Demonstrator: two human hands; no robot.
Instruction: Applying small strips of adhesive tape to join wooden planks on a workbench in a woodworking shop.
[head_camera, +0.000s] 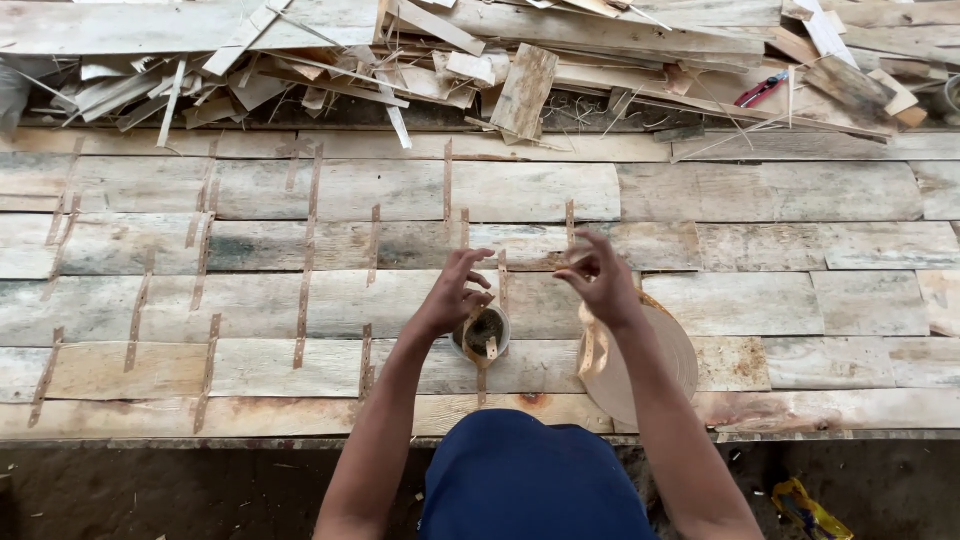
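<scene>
**Taping veneer joints: hands up between strips**

Left hand (452, 292) is raised over the cup (485, 333), fingers curled loosely, half closed. Can't tell if it holds anything; possibly a bit of tape, too small to read. Right hand (600, 275) is lifted just beside it, thumb and fingers pinched together, other fingers spread. Looks like it pinches something thin, but I can't confirm.

Cup sits on the counter (800, 300) right below the left hand and holds dark stuff, with a short strip or stick poking out. Tape roll (660, 365), a flat tan disc, lies just right of the cup, partly under the right forearm.

Veneer sheets (520, 190) cover the counter edge to edge. Brown tape strips (305, 300) already cross many seams, mostly on the left. Right side seams look bare.

My read: mid-cycle, a piece being prepared or wetted near the cup before it goes down. Next move likely needs a strip laid square across a seam near the hands and pressed flat.

Scrap pile (480, 60) lies along the far edge, with pliers (760, 88) in it.
</scene>
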